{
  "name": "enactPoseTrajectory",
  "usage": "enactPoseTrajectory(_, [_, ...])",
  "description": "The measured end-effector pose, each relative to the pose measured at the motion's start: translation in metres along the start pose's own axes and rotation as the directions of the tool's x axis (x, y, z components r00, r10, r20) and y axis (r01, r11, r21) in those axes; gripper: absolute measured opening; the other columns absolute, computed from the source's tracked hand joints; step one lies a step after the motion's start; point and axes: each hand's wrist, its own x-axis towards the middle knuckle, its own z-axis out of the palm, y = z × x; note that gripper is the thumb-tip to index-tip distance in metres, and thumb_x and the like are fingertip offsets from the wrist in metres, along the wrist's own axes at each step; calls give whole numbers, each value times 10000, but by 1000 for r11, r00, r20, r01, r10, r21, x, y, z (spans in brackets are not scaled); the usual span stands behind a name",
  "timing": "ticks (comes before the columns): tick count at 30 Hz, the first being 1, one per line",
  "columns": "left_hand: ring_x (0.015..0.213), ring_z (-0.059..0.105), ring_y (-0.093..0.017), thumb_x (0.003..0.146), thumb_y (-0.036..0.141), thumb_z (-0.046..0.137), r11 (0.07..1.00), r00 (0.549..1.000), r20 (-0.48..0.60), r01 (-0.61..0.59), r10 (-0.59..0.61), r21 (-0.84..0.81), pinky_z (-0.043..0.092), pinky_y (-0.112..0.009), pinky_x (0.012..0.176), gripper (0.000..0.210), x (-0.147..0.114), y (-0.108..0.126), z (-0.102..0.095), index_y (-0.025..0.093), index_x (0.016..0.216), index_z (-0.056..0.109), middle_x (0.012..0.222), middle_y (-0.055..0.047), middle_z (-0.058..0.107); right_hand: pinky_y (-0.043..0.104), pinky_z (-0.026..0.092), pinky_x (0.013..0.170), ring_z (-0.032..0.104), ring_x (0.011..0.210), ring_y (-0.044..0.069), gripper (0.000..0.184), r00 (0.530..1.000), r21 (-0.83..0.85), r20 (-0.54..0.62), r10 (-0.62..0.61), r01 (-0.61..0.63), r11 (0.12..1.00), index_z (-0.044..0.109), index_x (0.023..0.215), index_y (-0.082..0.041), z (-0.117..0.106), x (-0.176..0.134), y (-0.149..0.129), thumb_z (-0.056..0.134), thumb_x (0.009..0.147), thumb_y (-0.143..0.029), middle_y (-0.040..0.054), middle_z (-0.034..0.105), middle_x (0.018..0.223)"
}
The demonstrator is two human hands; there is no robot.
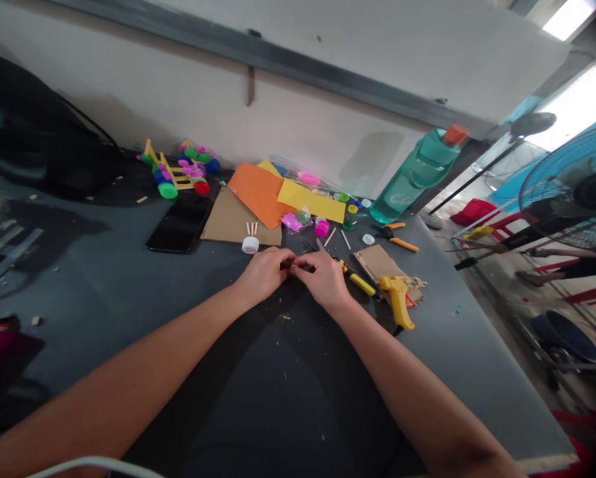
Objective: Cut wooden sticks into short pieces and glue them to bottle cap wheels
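My left hand (pixel 265 273) and my right hand (pixel 322 277) meet above the dark tabletop, fingertips pinched together. Whatever sits between them is too small and hidden to name. Just beyond my left hand stands a white bottle cap (pixel 250 245) with short wooden sticks (pixel 252 229) behind it. By my right hand lies a yellow-and-black handled tool (pixel 362 284), partly covered by the hand. A yellow glue gun (pixel 399 300) rests farther right on a piece of cardboard (pixel 380 262).
A black phone (pixel 178 224), brown cardboard (pixel 228 219), orange paper (pixel 262 194) and yellow paper (pixel 312 201) lie behind the hands. Colourful cap-and-stick models (pixel 176 174) stand back left. A teal bottle (pixel 412 176) and orange-handled pliers (pixel 402 243) are at right, near the table's edge.
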Motion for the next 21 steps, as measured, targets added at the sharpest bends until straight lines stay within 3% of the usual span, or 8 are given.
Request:
enactPoseTrajectory(7, [729,532,-167,740,121,561,1000,1000,15,-12,12,-13,385,-270,626,89,0,3,-2,165,787,623,715,-19,582,280,433,752,585,793,168,112,1000,-69,-14,-18,17,997,697,755,-230,-2,1,-4,614,713,-167,0,673,754])
enactPoseTrajectory(11, [710,550,-160,723,177,598,976,991,66,130,-120,-177,396,-284,637,78,2,21,-15,166,785,644,748,-24,616,263,434,640,587,678,147,65,989,73,35,147,-149,986,695,699,-222,-21,6,-15,630,693,-212,-6,668,689])
enactPoseTrajectory(13, [678,567,-149,693,239,651,877,959,189,271,-211,-397,413,-275,624,118,4,33,-26,163,784,641,712,-12,633,252,424,579,576,612,134,58,958,218,140,249,-275,936,690,688,-203,-36,9,-23,655,672,-246,-6,661,649])
enactPoseTrajectory(16, [747,606,-134,692,240,668,604,904,366,422,-222,-676,442,-270,705,158,5,44,-41,159,827,652,783,-23,674,255,434,588,566,581,117,107,914,410,265,307,-395,822,688,690,-181,-58,14,-32,702,630,-268,-3,653,621])
enactPoseTrajectory(18, [793,621,-139,735,282,639,480,871,453,486,-191,-731,447,-267,718,164,5,48,-47,161,842,665,826,-42,690,261,446,611,570,582,111,123,894,498,295,338,-446,744,686,678,-179,-66,16,-36,729,598,-263,-3,652,617])
enactPoseTrajectory(21, [866,633,-171,778,331,600,390,829,539,551,-153,-738,453,-268,701,207,3,50,-49,158,866,672,870,-77,704,262,458,624,578,588,107,128,875,566,316,366,-484,668,683,657,-179,-69,17,-36,747,564,-240,-2,657,633])
